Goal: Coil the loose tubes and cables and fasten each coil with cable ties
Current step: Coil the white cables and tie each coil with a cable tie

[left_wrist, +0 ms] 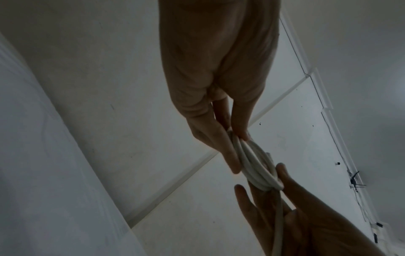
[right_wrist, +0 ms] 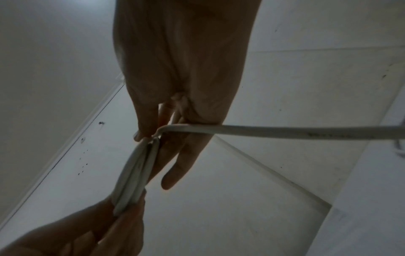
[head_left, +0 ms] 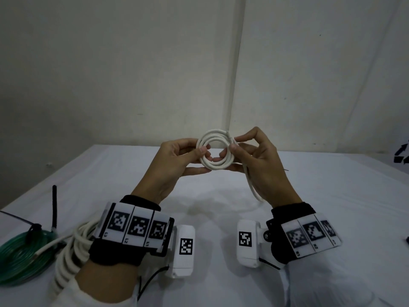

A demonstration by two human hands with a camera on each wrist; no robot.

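A small coil of white cable [head_left: 216, 149] is held up in the air above the table between both hands. My left hand [head_left: 194, 152] pinches the coil's left side between thumb and fingers; the left wrist view shows the coil [left_wrist: 254, 164] edge-on at that pinch. My right hand [head_left: 235, 144] pinches the right side, where the cable's loose tail [head_left: 252, 185] leaves the coil and hangs down past the palm. In the right wrist view the coil [right_wrist: 136, 175] stands edge-on, and the tail [right_wrist: 285, 133] runs off to the right.
At the near left of the white-covered table [head_left: 221, 200] lie a coiled green tube [head_left: 21, 258] with a black tie and a thick white coil [head_left: 73, 251], partly hidden by my left wrist. A wall stands behind the table's far edge.
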